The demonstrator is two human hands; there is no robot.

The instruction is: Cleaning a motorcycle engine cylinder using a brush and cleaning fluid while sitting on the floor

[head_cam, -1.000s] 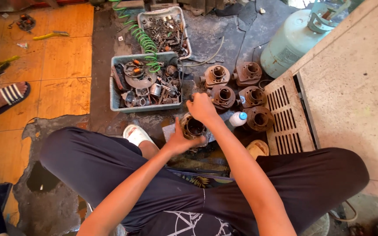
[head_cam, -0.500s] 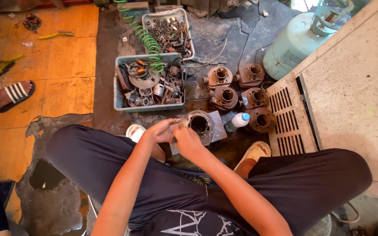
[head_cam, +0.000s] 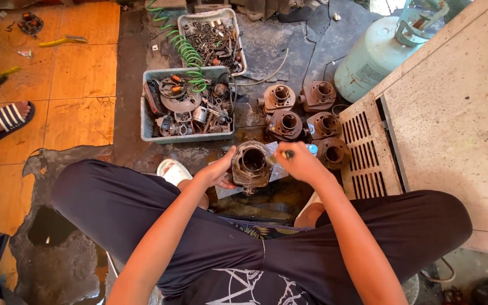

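A rusty engine cylinder point(head_cam: 253, 165) with a round bore stands on the dark floor between my knees. My left hand point(head_cam: 219, 171) grips its left side. My right hand point(head_cam: 297, 161) is closed around a small thin tool, its tip at the cylinder's right rim. Just beyond lie several more rusty cylinders point(head_cam: 303, 116) in a cluster. A small blue-capped bottle point(head_cam: 311, 149) shows behind my right hand.
A grey bin point(head_cam: 149, 133) of mixed metal parts sits left of the cylinders, with a second tray point(head_cam: 183, 22) of scrap and a green coiled hose point(head_cam: 186, 52) behind. A pale gas tank point(head_cam: 374, 56) lies at right beside a slotted grate point(head_cam: 365, 147). Another person's sandalled foot point(head_cam: 4, 120) rests at far left.
My hands were together in front of the cylinder; now the left holds its side and the right has moved to its right rim with a tool.
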